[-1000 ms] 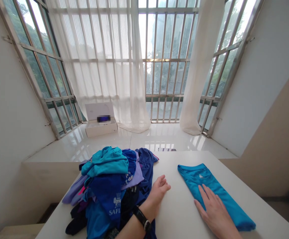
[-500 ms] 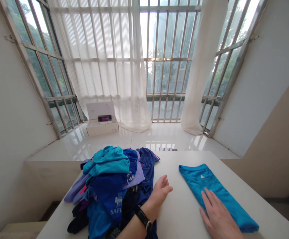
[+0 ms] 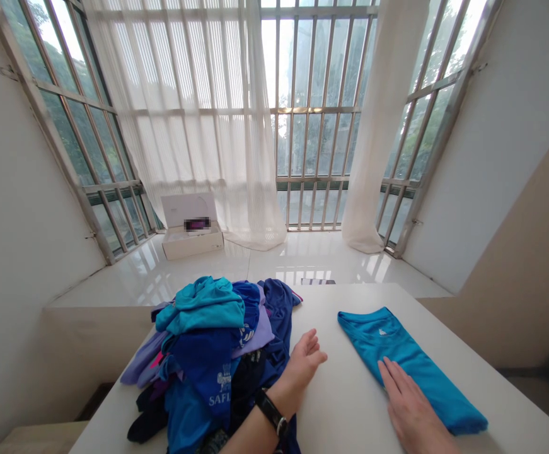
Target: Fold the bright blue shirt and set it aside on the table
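Teal folded T-shirt [image 3: 411, 359] lies on the white table [image 3: 345, 410], right hand [image 3: 418, 413] flat upon it, fingers spread, gripping nothing. Left hand [image 3: 303, 364], empty and loosely curled, sits just beside a heaped pile of blue and lilac garments [image 3: 208, 359], black wristband [image 3: 270, 413] on its wrist. Farther off, an open white box [image 3: 191, 243] stands on glossy floor before sheer curtains [image 3: 198, 126].

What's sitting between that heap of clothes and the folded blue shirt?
The head view shows the left hand and a stretch of white table top between the heap of clothes and the folded blue shirt.
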Motion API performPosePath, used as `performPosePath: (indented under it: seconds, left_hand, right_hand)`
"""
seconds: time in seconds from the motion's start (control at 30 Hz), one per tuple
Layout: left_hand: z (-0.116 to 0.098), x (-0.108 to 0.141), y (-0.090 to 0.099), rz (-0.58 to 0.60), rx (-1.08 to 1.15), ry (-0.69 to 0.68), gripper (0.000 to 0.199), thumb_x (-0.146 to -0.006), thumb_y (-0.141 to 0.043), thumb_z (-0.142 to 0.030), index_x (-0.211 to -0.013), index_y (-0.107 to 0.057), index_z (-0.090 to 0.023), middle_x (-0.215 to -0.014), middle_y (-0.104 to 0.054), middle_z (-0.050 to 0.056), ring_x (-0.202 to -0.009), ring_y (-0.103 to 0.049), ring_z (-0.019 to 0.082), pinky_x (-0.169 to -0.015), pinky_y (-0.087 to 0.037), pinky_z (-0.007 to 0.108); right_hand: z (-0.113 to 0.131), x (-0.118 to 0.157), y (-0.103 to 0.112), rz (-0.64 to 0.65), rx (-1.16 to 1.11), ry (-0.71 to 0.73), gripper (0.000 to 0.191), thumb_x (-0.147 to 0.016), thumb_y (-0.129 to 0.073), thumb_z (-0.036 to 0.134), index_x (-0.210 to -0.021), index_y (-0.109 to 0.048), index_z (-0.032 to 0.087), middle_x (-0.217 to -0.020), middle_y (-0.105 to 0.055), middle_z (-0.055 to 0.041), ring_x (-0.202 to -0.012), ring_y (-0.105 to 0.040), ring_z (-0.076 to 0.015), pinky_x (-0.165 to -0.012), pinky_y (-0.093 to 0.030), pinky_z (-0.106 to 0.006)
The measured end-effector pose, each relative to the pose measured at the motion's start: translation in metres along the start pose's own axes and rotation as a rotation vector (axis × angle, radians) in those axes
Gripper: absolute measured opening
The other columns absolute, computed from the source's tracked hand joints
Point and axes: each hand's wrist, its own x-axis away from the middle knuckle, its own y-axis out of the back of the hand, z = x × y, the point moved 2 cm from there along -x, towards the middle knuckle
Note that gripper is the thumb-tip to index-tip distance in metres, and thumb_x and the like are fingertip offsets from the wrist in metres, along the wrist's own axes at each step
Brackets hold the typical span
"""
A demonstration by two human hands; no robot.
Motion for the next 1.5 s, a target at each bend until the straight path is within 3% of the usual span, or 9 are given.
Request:
performPosePath:
  seconds: [0.17,0.37,0.47,0.57,0.67,0.83,1.0,1.27,1.5]
  left_hand:
    - [-0.001,0.0,-0.001,0.006,-0.022,0.001,0.093,-0.065,-0.072,-0.026,-0.148,-0.036,-0.009,-0.154,-0.035,0.023,-0.143,-0.034,0.031,-0.115,-0.03,0.038]
    - [-0.004,0.003,-0.002,0.001,-0.049,0.01,0.088,-0.068,-0.069,-0.025,-0.148,-0.037,-0.011,-0.154,-0.037,0.021,-0.142,-0.037,0.03,-0.115,-0.031,0.037]
    - [-0.005,0.004,-0.002,0.006,-0.042,0.0,0.087,-0.069,-0.07,-0.026,-0.148,-0.038,-0.01,-0.153,-0.038,0.021,-0.142,-0.038,0.03,-0.115,-0.031,0.037]
    - [-0.004,0.004,-0.002,0.007,-0.031,-0.008,0.084,-0.07,-0.072,-0.028,-0.146,-0.042,-0.013,-0.152,-0.041,0.019,-0.142,-0.036,0.03,-0.116,-0.03,0.038]
    - [-0.004,0.004,-0.001,0.006,-0.019,-0.012,0.082,-0.069,-0.074,-0.029,-0.144,-0.045,-0.015,-0.151,-0.042,0.019,-0.142,-0.037,0.032,-0.116,-0.03,0.039]
    - [-0.003,0.003,0.0,0.006,-0.023,-0.024,0.081,-0.069,-0.075,-0.027,-0.143,-0.046,-0.014,-0.15,-0.042,0.02,-0.14,-0.04,0.032,-0.115,-0.032,0.039]
    - [-0.002,0.003,0.0,0.008,-0.011,-0.016,0.083,-0.069,-0.075,-0.028,-0.145,-0.044,-0.014,-0.151,-0.041,0.02,-0.14,-0.04,0.032,-0.116,-0.032,0.039]
    - [-0.004,0.006,-0.001,0.019,-0.032,-0.003,0.084,-0.069,-0.071,-0.027,-0.146,-0.041,-0.014,-0.152,-0.04,0.019,-0.141,-0.039,0.03,-0.116,-0.03,0.039]
    - [-0.003,0.0,-0.002,0.008,-0.065,0.027,0.087,-0.066,-0.07,-0.026,-0.146,-0.039,-0.011,-0.152,-0.039,0.022,-0.14,-0.039,0.031,-0.114,-0.032,0.039]
  right_hand:
    - [0.004,0.002,0.019,-0.059,0.014,-0.03,0.064,-0.091,-0.037,0.049,-0.139,-0.055,0.011,-0.15,-0.048,-0.0157,-0.142,-0.038,-0.0336,-0.115,-0.035,-0.051]
    - [0.012,0.006,0.029,-0.002,-0.008,-0.113,0.062,-0.094,-0.028,0.047,-0.144,-0.049,0.018,-0.154,-0.043,-0.0107,-0.143,-0.036,-0.0303,-0.116,-0.031,-0.055]
    - [0.006,0.004,0.04,0.046,-0.053,-0.136,0.066,-0.093,-0.031,0.058,-0.146,-0.047,0.021,-0.155,-0.042,-0.0093,-0.147,-0.029,-0.0306,-0.118,-0.026,-0.054]
    - [-0.004,0.001,0.049,0.018,-0.018,-0.266,0.077,-0.088,-0.036,0.068,-0.147,-0.044,0.019,-0.157,-0.037,-0.0122,-0.148,-0.023,-0.0338,-0.119,-0.023,-0.054]
    - [-0.011,0.003,0.047,0.047,0.055,-0.412,0.091,-0.08,-0.04,0.074,-0.149,-0.041,0.015,-0.156,-0.038,-0.0167,-0.146,-0.026,-0.0383,-0.118,-0.022,-0.054]
    - [-0.016,0.001,0.04,0.105,0.121,-0.444,0.093,-0.078,-0.037,0.075,-0.151,-0.037,0.017,-0.156,-0.037,-0.0169,-0.145,-0.029,-0.0381,-0.118,-0.018,-0.051]
    - [-0.05,-0.024,0.034,0.124,0.128,-0.471,0.093,-0.078,-0.033,0.077,-0.15,-0.037,0.019,-0.154,-0.04,-0.0168,-0.143,-0.032,-0.039,-0.116,-0.019,-0.052]
    - [-0.111,-0.091,0.018,0.148,0.071,-0.56,0.096,-0.077,-0.032,0.078,-0.15,-0.036,0.015,-0.156,-0.034,-0.0205,-0.143,-0.028,-0.0417,-0.115,-0.015,-0.051]
    - [-0.131,-0.111,0.008,0.137,0.061,-0.547,0.092,-0.079,-0.031,0.074,-0.149,-0.038,0.015,-0.156,-0.034,-0.0205,-0.142,-0.028,-0.0402,-0.115,-0.014,-0.049]
